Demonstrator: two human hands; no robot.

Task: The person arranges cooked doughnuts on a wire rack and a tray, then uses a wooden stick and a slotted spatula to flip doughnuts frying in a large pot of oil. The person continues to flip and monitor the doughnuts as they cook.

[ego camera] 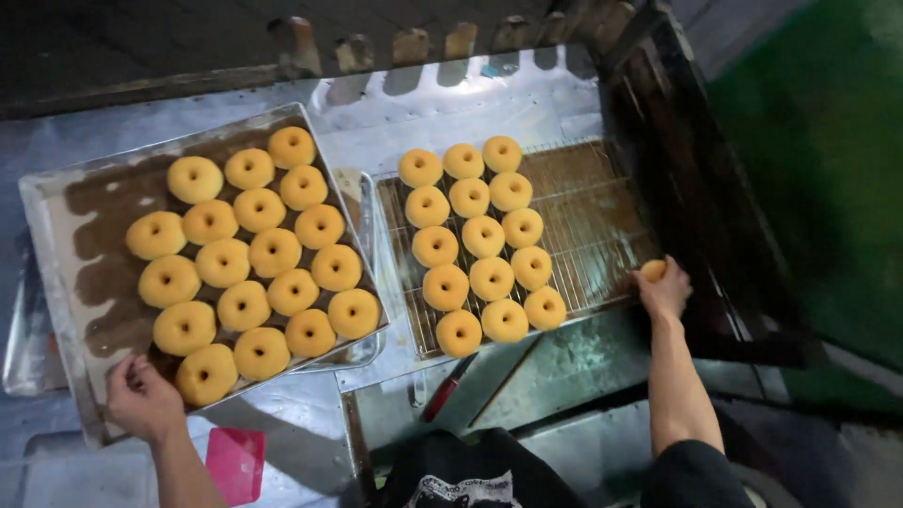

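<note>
My left hand point(141, 400) grips the near edge of a metal tray point(56, 216) that carries several raw yellow dough rings point(249, 254) in rows. My right hand point(666, 290) reaches out to the near right corner of a wire rack point(593, 216) and holds one dough ring point(652, 270) between its fingers. The left half of that rack bears three rows of several dough rings point(483, 237); its right half is bare wire.
A dark metal frame point(687, 179) rises right of the rack. A second tray point(362, 353) lies under the first. A pink scraper point(234, 463) lies on the steel table point(442, 103) near me, a red-handled tool point(447, 388) below the rack.
</note>
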